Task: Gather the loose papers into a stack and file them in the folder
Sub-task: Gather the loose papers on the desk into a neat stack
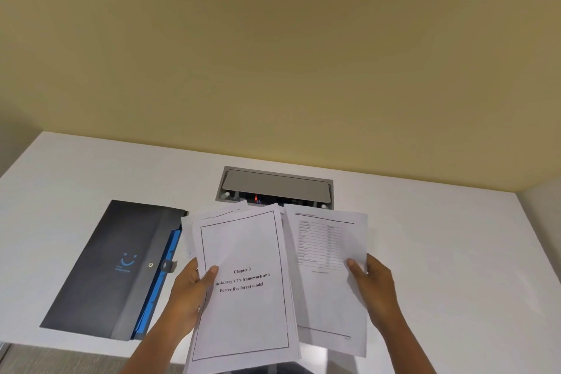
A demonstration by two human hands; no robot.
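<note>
I hold several white printed papers above the near edge of the white table (440,252). My left hand (188,291) grips the left edge of an uneven stack of papers (243,252); its top sheet has a black border and a "Chapter 3" heading. My right hand (373,285) pinches the right edge of a single sheet with a table printed on it (324,240), which overlaps the stack's right side. A dark grey folder (112,264) with a blue smiley logo, a snap button and blue inner dividers lies shut flat on the table, left of my left hand.
A grey cable box with its lid raised (274,185) is set into the table just behind the papers. A yellowish wall (273,55) rises behind the table. The table's near edge runs below the folder.
</note>
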